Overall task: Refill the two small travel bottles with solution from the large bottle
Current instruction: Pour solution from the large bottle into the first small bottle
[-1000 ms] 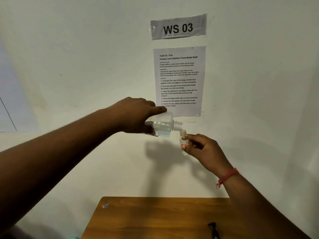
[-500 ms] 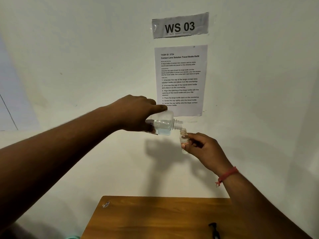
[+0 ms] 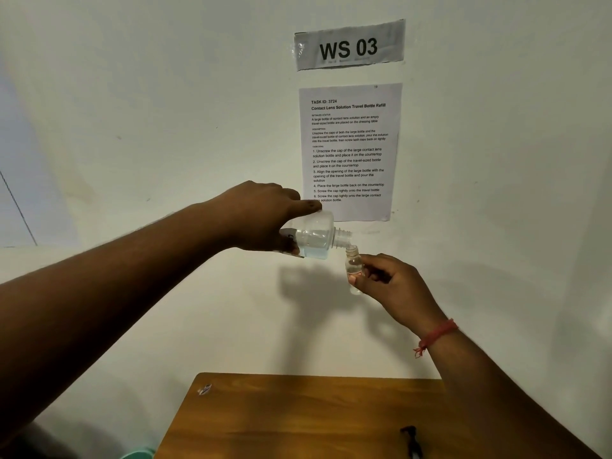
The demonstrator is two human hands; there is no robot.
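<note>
My left hand (image 3: 265,217) grips the large clear bottle (image 3: 318,238) from above and holds it tipped on its side, uncapped neck pointing right. Pale bluish liquid lies along its lower side. The neck rests just over the open mouth of a small clear travel bottle (image 3: 353,265), held upright by the fingers of my right hand (image 3: 390,286). Both bottles hang in the air in front of the wall, well above the table. A second travel bottle is not visible.
A wooden table (image 3: 298,419) lies below, with a small black object (image 3: 412,440) near its right front and a small scrap (image 3: 204,389) at its back left corner. A task sheet (image 3: 351,150) and a "WS 03" label (image 3: 349,46) are taped to the white wall.
Both hands and the bottles have held almost the same pose. The large bottle's neck has dipped slightly toward the small bottle's mouth.
</note>
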